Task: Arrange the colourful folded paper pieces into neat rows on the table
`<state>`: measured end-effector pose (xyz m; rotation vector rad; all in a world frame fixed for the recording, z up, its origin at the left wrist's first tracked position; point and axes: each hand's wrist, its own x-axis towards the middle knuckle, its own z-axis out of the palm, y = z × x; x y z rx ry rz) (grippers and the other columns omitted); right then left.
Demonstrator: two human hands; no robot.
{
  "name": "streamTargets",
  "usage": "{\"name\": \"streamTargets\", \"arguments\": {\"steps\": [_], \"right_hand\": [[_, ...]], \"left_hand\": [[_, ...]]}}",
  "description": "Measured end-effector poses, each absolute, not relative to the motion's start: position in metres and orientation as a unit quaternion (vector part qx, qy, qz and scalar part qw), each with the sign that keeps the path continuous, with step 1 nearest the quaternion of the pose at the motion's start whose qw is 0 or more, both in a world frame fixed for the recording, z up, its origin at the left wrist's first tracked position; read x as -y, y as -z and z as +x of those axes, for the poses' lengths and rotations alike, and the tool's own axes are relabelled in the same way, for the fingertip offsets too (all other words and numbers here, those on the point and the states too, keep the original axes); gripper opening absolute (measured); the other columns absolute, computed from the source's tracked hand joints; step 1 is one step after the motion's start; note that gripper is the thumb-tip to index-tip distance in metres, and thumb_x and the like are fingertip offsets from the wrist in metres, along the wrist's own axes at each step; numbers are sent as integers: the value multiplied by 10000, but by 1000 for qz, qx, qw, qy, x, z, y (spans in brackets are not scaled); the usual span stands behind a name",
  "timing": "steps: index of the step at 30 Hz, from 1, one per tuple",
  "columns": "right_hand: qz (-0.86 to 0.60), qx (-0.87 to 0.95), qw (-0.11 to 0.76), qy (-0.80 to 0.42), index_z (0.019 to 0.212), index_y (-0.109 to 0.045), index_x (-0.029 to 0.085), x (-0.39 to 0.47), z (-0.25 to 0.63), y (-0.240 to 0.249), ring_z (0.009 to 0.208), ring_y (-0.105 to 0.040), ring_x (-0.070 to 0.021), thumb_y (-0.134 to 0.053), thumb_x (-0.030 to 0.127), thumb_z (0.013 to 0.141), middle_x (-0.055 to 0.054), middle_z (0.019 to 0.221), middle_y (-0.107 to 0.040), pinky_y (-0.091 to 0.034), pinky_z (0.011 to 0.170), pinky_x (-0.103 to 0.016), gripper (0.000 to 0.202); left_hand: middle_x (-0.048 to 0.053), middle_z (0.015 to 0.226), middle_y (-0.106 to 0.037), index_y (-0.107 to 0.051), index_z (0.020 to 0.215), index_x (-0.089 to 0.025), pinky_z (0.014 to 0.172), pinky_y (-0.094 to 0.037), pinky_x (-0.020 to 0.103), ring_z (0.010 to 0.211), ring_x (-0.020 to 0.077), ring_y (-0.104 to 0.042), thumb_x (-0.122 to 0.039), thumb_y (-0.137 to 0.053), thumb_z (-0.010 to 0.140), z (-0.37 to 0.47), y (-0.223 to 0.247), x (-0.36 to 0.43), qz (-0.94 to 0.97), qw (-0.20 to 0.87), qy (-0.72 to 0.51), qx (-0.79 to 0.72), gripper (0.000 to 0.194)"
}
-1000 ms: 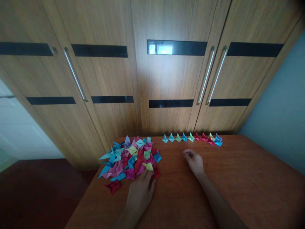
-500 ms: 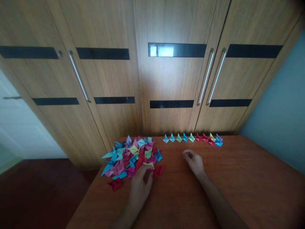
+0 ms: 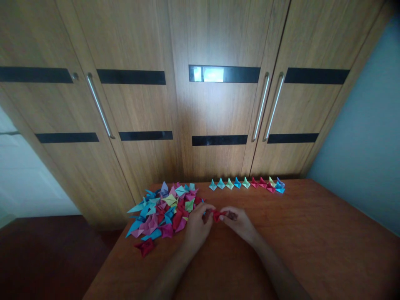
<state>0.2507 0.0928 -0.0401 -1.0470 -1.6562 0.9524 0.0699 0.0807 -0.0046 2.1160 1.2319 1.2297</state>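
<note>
Between my two hands is a small red origami piece (image 3: 216,215), folded from paper. My left hand (image 3: 200,223) pinches its left side, and my right hand (image 3: 239,223) has its fingertips closed on the right side. Left of my left hand spreads a heap of folded paper pieces (image 3: 170,218) in blue, pink, red, green and yellow. A dark red folded piece (image 3: 145,247) lies apart at the heap's near edge. Along the far edge stands a row of origami pieces (image 3: 229,183), pale blue and green on the left, red towards the right.
Everything rests on a reddish-brown wooden table (image 3: 300,250). Directly behind it rises a wooden wardrobe (image 3: 215,112) with metal handles and dark strips. At the right end of the row, several pieces (image 3: 279,186) sit close together. A blue-grey wall (image 3: 353,141) borders the right side.
My left hand has moved right from the heap's edge, bringing the red origami piece along. My right hand has come down and left to meet it. The view has shifted slightly.
</note>
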Motion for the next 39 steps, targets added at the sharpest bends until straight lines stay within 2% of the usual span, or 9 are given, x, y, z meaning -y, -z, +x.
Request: {"name": "streamTargets", "arguments": {"steps": [5,10,17,21,24,26,29,34,39], "right_hand": [[-426,674,468,-381,779,-699,178,-94,252,37,626,-555,-134,-619,375,759,-15,690,-654,-434,585,-228,214],[-443,670,462,-375,737,-691,179,-92,250,35,571,-522,-108,-630,350,747,4,640,-630,-394,531,-202,182],[-448,681,435,-383,684,-660,168,-93,256,33,514,-480,-94,-653,423,720,27,557,-572,-352,481,-194,258],[-500,635,506,-302,641,-620,168,-101,276,34,563,-526,-126,-606,498,744,1,587,-595,-398,524,-214,346],[-597,544,563,-176,736,-646,167,-108,308,41,657,-592,-174,-558,548,759,-46,702,-659,-445,610,-248,392],[-679,501,530,-88,828,-669,174,-113,335,50,692,-623,-201,-543,556,763,-68,754,-686,-450,640,-267,407],[-779,471,414,-8,892,-683,202,-121,370,62,739,-647,-238,-502,536,789,-88,801,-702,-451,650,-291,394],[-879,432,203,-18,989,-667,235,-142,401,67,796,-647,-291,-432,536,821,-145,886,-683,-467,636,-360,417],[-876,450,168,-29,1021,-645,224,-164,408,63,878,-633,-308,-410,512,839,-152,955,-661,-473,691,-395,414]], "left_hand": [[42,947,-654,-610,977,-197,816,-470,327,888,184,-599,-185,-510,806,74,19,-82,728,237,-460,-450,199],[45,818,-678,-657,835,-177,694,-488,291,753,185,-622,-266,-547,809,67,27,-82,707,291,-456,-456,144],[40,847,-700,-684,808,-190,764,-490,299,807,188,-634,-295,-549,827,66,22,-79,707,294,-461,-449,172],[59,969,-700,-667,964,-193,838,-491,337,915,204,-633,-325,-466,881,73,31,-73,672,305,-485,-468,254],[55,964,-702,-662,957,-198,826,-498,324,914,200,-636,-296,-458,880,80,37,-65,684,312,-471,-460,239],[37,907,-708,-666,906,-205,794,-497,291,862,181,-641,-247,-463,867,85,38,-60,713,319,-445,-438,210],[17,844,-712,-671,891,-219,735,-487,259,785,160,-640,-191,-465,844,90,40,-57,742,331,-408,-417,213],[19,775,-715,-676,883,-205,648,-474,253,725,166,-644,-230,-470,834,88,46,-65,709,357,-402,-456,214],[18,738,-709,-675,863,-195,661,-471,259,708,167,-645,-249,-458,838,88,48,-68,698,382,-391,-462,225]]}}
